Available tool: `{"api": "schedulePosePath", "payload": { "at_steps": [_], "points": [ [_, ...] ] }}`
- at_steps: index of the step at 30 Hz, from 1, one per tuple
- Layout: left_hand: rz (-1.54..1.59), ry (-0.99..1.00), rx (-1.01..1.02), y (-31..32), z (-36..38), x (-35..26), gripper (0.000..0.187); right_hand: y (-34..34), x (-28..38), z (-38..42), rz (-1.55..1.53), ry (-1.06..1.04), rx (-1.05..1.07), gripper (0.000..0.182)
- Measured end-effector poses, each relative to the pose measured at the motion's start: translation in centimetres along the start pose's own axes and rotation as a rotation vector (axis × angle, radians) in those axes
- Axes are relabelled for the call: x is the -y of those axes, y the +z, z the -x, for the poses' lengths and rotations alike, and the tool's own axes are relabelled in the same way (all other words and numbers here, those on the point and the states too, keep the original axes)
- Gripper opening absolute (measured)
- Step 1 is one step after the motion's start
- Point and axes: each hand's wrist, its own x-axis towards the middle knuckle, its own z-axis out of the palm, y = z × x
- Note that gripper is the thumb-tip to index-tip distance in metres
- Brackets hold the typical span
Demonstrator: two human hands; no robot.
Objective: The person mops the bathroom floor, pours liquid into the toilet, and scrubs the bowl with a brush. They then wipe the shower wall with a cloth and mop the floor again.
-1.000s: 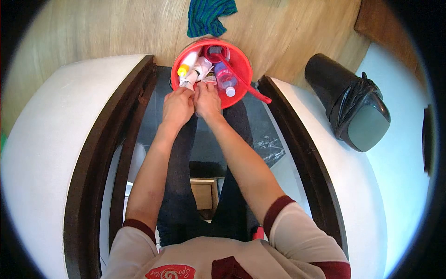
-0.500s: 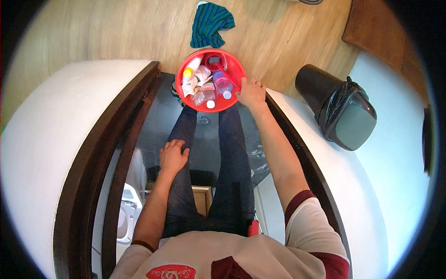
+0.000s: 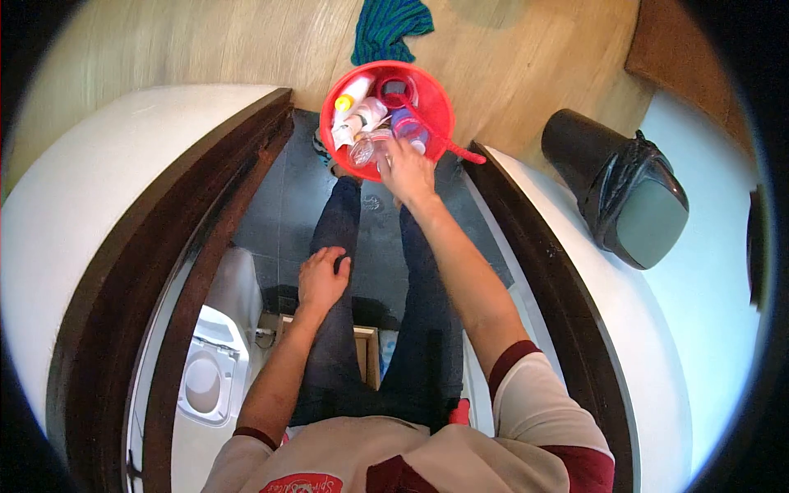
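Note:
A red tub (image 3: 440, 103) stands on the floor at the top middle, filled with several bottles and a red dipper (image 3: 436, 131) whose handle sticks out over the right rim. My right hand (image 3: 408, 172) reaches over the tub's near edge, its fingertips among the bottles beside a clear bottle (image 3: 362, 151); whether they grip one is hidden. A bottle with a yellow cap (image 3: 343, 103) lies at the tub's left side. My left hand (image 3: 323, 278) rests on my left thigh, fingers apart, holding nothing.
A green and blue striped cloth (image 3: 386, 31) lies beyond the tub. On the right is a black bin (image 3: 588, 168) with a grey lid (image 3: 649, 218). Dark door frames (image 3: 542, 271) flank my legs. A white toilet (image 3: 209, 378) is at the lower left.
My right hand has left the tub's right rim and moved left to the bottles. The dipper's handle now extends over the right rim. The camera view has shifted slightly.

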Motion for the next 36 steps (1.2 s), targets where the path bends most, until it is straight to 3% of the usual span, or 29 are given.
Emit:
{"api": "schedulePosePath", "payload": {
  "at_steps": [2, 5, 8, 11, 13, 14, 16, 17, 20, 23, 26, 30, 31, 34, 35, 36],
  "points": [
    [0.029, 0.002, -0.007, 0.4, 0.3, -0.6, 0.027, -0.9, 1.4, -2.2, -0.080, -0.085, -0.216, 0.041],
    [0.095, -0.002, -0.094, 2.2, 1.3, -0.1, 0.025, -0.9, 3.8, -6.8, -0.053, -0.173, -0.218, 0.042],
    [0.118, -0.034, -0.123, 3.5, 2.1, -0.1, 0.024, 1.4, 3.9, -10.7, 0.098, -0.225, 0.068, 0.039],
    [0.174, 0.001, -0.176, 4.9, 2.4, 0.1, 0.024, 3.0, 2.7, -11.9, 0.033, -0.252, 0.001, 0.032],
    [0.271, -0.040, -0.186, 6.3, 2.9, -0.4, 0.024, 1.2, 2.9, -9.4, 0.016, -0.277, -0.027, 0.030],
    [0.338, -0.024, -0.271, 7.2, 3.2, -0.8, 0.026, -0.2, 3.5, -7.4, 0.012, -0.373, -0.127, 0.031],
    [0.466, -0.009, -0.420, 8.3, 4.2, -0.9, 0.031, -2.7, 5.4, -2.4, 0.009, -0.381, -0.124, 0.033],
    [0.344, 0.063, -0.497, 7.3, 4.9, -1.7, 0.042, -4.0, 6.2, 0.8, -0.033, -0.448, -0.172, 0.034],
    [0.219, 0.115, -0.924, 3.3, 7.5, -5.3, 0.047, -8.5, 9.4, 10.7, -0.084, -0.614, -0.186, 0.037],
    [0.152, 0.270, -0.957, -2.2, 10.7, -6.6, 0.058, -10.4, 12.3, 19.3, -0.229, -0.781, -0.172, 0.045],
    [0.275, 0.222, -0.539, -2.2, 14.6, -2.9, 0.051, -11.2, 15.2, 26.1, -0.370, -0.798, -0.020, 0.043],
    [0.364, 0.186, -0.464, 1.5, 21.0, 1.6, 0.052, -9.6, 15.9, 29.8, -0.454, -0.962, 0.154, 0.038],
    [0.468, 0.300, -0.506, 1.6, 23.2, 1.4, 0.053, -10.5, 16.1, 30.0, -0.401, -1.025, 0.150, 0.053],
    [0.683, 0.103, -0.366, 2.6, 30.3, 3.6, 0.061, -9.4, 15.4, 31.9, -0.429, -0.916, 0.331, 0.076],
    [0.977, 0.072, -0.393, 4.6, 33.0, 5.4, 0.064, -7.8, 15.0, 33.3, -0.286, -0.972, 0.444, 0.090],
    [1.035, 0.112, -0.383, 5.7, 35.7, 6.6, 0.065, -6.5, 15.3, 35.2, -0.345, -0.843, 0.724, 0.088]
  ]
}}
